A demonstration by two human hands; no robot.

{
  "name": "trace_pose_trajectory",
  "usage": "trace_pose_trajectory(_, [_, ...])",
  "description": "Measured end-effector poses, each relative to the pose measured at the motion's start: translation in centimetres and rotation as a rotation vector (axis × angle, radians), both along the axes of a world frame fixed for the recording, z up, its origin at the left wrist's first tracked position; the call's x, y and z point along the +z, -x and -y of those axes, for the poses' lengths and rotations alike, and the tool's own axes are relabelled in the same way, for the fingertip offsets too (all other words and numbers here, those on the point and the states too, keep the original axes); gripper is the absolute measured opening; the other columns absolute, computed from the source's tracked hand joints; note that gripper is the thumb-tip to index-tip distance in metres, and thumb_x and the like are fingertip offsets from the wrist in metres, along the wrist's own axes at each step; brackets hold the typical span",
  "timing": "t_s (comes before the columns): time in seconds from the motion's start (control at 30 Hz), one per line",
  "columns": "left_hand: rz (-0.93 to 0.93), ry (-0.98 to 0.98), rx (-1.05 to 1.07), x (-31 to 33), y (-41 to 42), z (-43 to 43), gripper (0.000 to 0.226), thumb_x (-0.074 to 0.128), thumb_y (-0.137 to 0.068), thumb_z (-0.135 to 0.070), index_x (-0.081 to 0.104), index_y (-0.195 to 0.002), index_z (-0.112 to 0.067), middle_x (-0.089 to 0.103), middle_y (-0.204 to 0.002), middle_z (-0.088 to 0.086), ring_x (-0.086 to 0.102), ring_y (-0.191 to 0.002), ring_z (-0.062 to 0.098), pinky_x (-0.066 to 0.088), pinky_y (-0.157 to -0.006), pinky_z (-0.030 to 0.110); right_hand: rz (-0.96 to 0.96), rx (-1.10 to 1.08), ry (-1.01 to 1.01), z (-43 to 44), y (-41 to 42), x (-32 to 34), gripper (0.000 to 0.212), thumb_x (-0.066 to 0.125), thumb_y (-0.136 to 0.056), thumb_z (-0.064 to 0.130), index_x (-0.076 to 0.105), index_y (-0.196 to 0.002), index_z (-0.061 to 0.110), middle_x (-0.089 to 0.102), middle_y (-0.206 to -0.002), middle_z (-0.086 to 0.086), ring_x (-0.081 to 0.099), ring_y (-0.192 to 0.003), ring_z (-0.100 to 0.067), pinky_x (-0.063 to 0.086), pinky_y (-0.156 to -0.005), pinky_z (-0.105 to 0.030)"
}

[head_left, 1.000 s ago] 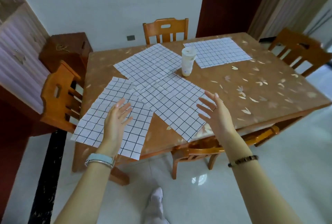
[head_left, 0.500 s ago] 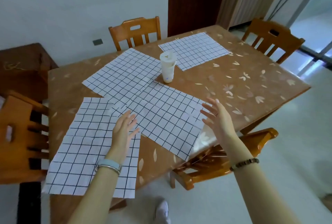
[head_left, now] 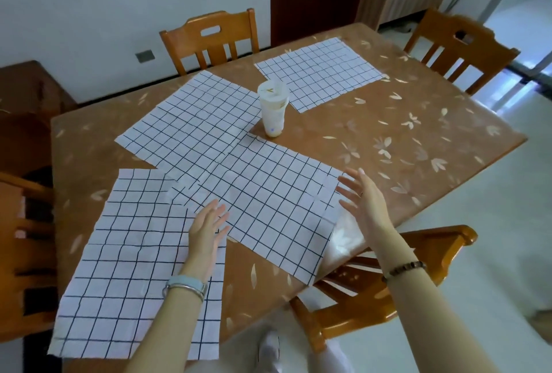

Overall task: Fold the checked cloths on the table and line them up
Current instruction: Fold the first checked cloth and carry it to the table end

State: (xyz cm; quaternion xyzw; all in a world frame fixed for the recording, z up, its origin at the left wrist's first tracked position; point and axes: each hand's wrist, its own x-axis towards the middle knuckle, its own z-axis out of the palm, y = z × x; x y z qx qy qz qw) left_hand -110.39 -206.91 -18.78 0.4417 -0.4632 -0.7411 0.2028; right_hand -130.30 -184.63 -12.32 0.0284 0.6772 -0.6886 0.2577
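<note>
Checked cloths (head_left: 191, 121): I count four, flat on the desk (head_left: 373, 121); three overlap at left, one far right.
Left hand (head_left: 207, 232): fingers straight, empty, over near-left cloth (head_left: 128, 253).
Right hand (head_left: 363, 203): fingers spread, empty, at centre cloth's (head_left: 268, 208) right edge.

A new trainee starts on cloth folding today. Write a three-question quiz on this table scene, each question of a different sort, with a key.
1. Count: how many checked cloths lie on the table?
2. True or false: the cup lies tipped on its side.
3. Choose one. The left hand and the right hand are:
A. both open, fingers straight, holding nothing
B. both gripping a cloth corner
C. both wrapped round the cup

Key
1. Four.
2. False: the cup stands upright.
3. A.
</note>
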Motion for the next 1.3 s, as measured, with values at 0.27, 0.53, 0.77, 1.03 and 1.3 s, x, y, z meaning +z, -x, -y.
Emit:
trace_pose_trajectory(0.27, [0.014,0.054,0.033,-0.2,4.6,-2.7,0.037,0.052,-0.101,-0.02,0.052,-0.137,-0.013,0.061,-0.131,0.003,0.059,-0.12,0.015,0.044,-0.106,0.037,-0.059,0.072,-0.059,0.0,6.2,-1.6,0.037,0.051,-0.095,0.045,0.061,-0.119,0.018,0.066,-0.116,0.002,0.063,-0.108,-0.019,0.049,-0.095,-0.038])
trace_pose_trajectory(0.53, [0.154,0.203,0.076,-1.2,7.3,-6.9,0.03,0.057,-0.097,-0.032,0.06,-0.127,-0.029,0.064,-0.125,-0.014,0.058,-0.113,-0.002,0.044,-0.097,0.024,-0.368,0.429,-0.233,0.3,13.8,-4.6,0.025,0.059,-0.093,0.036,0.059,-0.115,0.023,0.062,-0.116,0.006,0.06,-0.11,-0.016,0.048,-0.098,-0.036])
trace_pose_trajectory(0.77, [0.365,0.394,-0.146,-2.4,5.6,-10.6,0.03,0.067,-0.092,-0.023,0.064,-0.12,-0.032,0.058,-0.122,-0.021,0.054,-0.11,-0.007,0.04,-0.1,0.017,-0.501,0.745,-0.384,0.4,17.8,-7.3,0.043,0.071,-0.086,0.023,0.055,-0.124,0.011,0.058,-0.119,0.003,0.057,-0.105,-0.016,0.045,-0.089,-0.027])
trace_pose_trajectory(1.03, [0.537,0.707,-0.493,-6.7,2.9,-12.1,0.054,0.08,-0.077,-0.014,0.056,-0.117,-0.042,0.048,-0.124,-0.029,0.025,-0.124,-0.026,0.026,-0.102,0.004,-0.419,0.806,-0.5,-0.3,18.9,-10.2,0.043,0.072,-0.084,0.013,0.053,-0.122,0.002,0.055,-0.111,-0.005,0.052,-0.103,-0.016,0.04,-0.081,-0.018])
trace_pose_trajectory(1.3, [0.586,0.779,-0.588,-9.1,2.4,-13.0,0.072,0.087,-0.066,-0.04,0.051,-0.128,-0.041,0.029,-0.14,-0.023,0.016,-0.136,-0.006,0.023,-0.098,0.005,-0.472,0.812,-0.594,-0.2,19.4,-11.9,0.044,0.076,-0.079,0.012,0.054,-0.117,0.005,0.058,-0.106,-0.004,0.055,-0.094,-0.016,0.04,-0.067,-0.014])
